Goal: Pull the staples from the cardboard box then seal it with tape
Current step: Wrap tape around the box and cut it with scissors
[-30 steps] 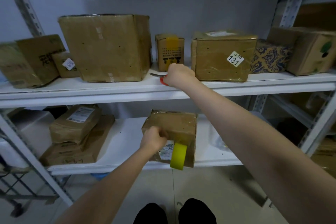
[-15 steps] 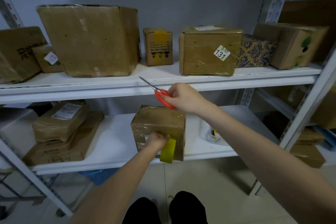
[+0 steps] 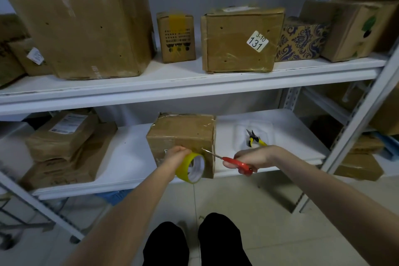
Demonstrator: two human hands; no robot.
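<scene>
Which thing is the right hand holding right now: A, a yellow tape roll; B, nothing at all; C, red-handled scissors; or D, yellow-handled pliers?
C: the right hand grips the red-handled scissors, blades pointing at the cardboard box, while the yellow tape roll is in the left hand and the yellow-handled pliers lie on the lower shelf.

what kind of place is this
Probably a parcel storeroom: white metal shelves hold taped cardboard boxes, one carries a numbered sticker, and labelled packets sit stacked below.
</scene>
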